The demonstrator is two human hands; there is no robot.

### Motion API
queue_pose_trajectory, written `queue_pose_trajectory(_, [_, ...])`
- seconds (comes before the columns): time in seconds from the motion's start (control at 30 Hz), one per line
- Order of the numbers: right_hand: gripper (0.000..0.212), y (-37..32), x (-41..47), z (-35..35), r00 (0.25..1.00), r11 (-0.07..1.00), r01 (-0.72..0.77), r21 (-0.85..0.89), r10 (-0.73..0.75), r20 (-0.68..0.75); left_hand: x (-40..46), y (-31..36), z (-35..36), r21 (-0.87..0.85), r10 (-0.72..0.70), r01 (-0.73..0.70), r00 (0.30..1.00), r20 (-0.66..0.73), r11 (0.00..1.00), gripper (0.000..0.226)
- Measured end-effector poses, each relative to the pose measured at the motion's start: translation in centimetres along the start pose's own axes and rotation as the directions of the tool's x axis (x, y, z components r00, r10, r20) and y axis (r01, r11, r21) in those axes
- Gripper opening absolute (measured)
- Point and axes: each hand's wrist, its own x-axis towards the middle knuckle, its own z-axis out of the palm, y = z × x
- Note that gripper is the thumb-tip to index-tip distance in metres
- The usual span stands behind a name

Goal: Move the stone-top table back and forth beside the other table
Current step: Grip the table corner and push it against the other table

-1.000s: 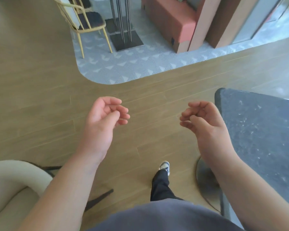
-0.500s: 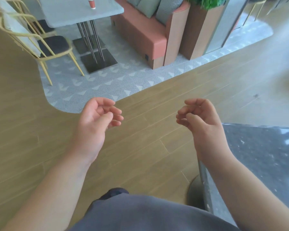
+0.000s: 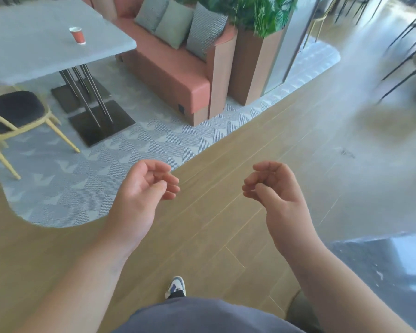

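The dark speckled stone-top table (image 3: 384,265) shows only a corner at the lower right, with part of its round base (image 3: 300,311) beneath. My right hand (image 3: 277,195) hovers over the wooden floor, left of and beyond that corner, not touching it. My left hand (image 3: 142,193) hangs level with it further left. Both hands are empty, with fingers loosely curled and a gap to the thumb. A light grey table (image 3: 34,49) on thin metal legs stands at the upper left and carries an orange paper cup (image 3: 77,35).
A salmon sofa (image 3: 171,68) with cushions and a tall planter (image 3: 252,56) stand behind the patterned grey carpet (image 3: 82,179). A yellow-framed chair (image 3: 17,116) sits at the left. Dark chair legs (image 3: 404,63) are blurred at the far right. My shoe (image 3: 175,286) rests on the floor.
The view has swung up and left, so the stone-top table slid to the lower right and the grey table and sofa came into view. Both hands stay empty and curled.
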Motion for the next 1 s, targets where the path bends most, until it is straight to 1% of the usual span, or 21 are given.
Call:
queue_pose_trajectory(0.1, [0.034, -0.1, 3.9, 1.2, 0.998, 1.000, 0.002, 0.000, -0.002, -0.070, 6.2, 0.5, 0.2, 0.035, -0.028, 0.024, 0.994, 0.106, 0.999, 0.026])
queue_pose_trajectory(0.2, [0.035, -0.1, 6.9, 0.2, 0.987, 1.000, -0.028, -0.014, 0.025, -0.160, 11.5, 0.7, 2.6, 0.038, -0.032, 0.025, 0.978, 0.206, 0.999, 0.025])
queue_pose_trajectory(0.3, [0.036, 0.0, 9.6, -2.7, 0.958, 1.000, -0.020, -0.020, 0.013, -0.285, 15.9, 0.2, 6.9, -0.001, -0.040, 0.042, 0.953, 0.301, 0.999, 0.025])
queue_pose_trajectory(0.4, [0.038, 0.6, 12.7, -6.7, 0.910, 1.000, -0.009, 0.002, 0.009, -0.415, 19.7, -0.5, 12.2, -0.005, -0.059, 0.066, 0.916, 0.398, 0.998, 0.025])
queue_pose_trajectory(0.5, [0.037, 1.4, 16.0, -11.4, 0.868, 1.000, 0.018, 0.014, -0.008, -0.497, 24.1, -1.0, 18.5, 0.005, -0.049, 0.053, 0.878, 0.477, 0.999, 0.025])
queue_pose_trajectory(0.6, [0.033, 1.9, 19.8, -16.4, 0.832, 0.998, 0.053, 0.025, -0.030, -0.554, 28.5, -1.1, 25.3, 0.021, -0.023, 0.013, 0.847, 0.531, 1.000, 0.025])
queue_pose_trajectory(0.73, [0.033, 1.5, 25.1, -23.2, 0.800, 0.998, 0.041, 0.040, -0.009, -0.600, 33.7, -0.6, 33.6, 0.049, -0.026, -0.004, 0.806, 0.592, 0.999, 0.025])
queue_pose_trajectory(0.8, [0.032, 1.1, 27.4, -26.3, 0.788, 0.999, 0.033, 0.007, -0.022, -0.615, 35.8, -0.7, 37.3, 0.044, -0.019, -0.010, 0.781, 0.624, 0.999, 0.024])
queue_pose_trajectory(0.87, [0.031, 0.8, 29.5, -29.0, 0.777, 1.000, 0.017, -0.016, -0.023, -0.629, 37.6, -1.0, 40.7, 0.044, -0.030, 0.002, 0.768, 0.640, 0.999, 0.024])
queue_pose_trajectory(1.0, [0.031, 0.8, 32.7, -33.2, 0.735, 1.000, 0.023, 0.013, -0.008, -0.678, 40.8, -2.4, 46.9, 0.031, -0.061, 0.054, 0.733, 0.677, 0.998, 0.024])
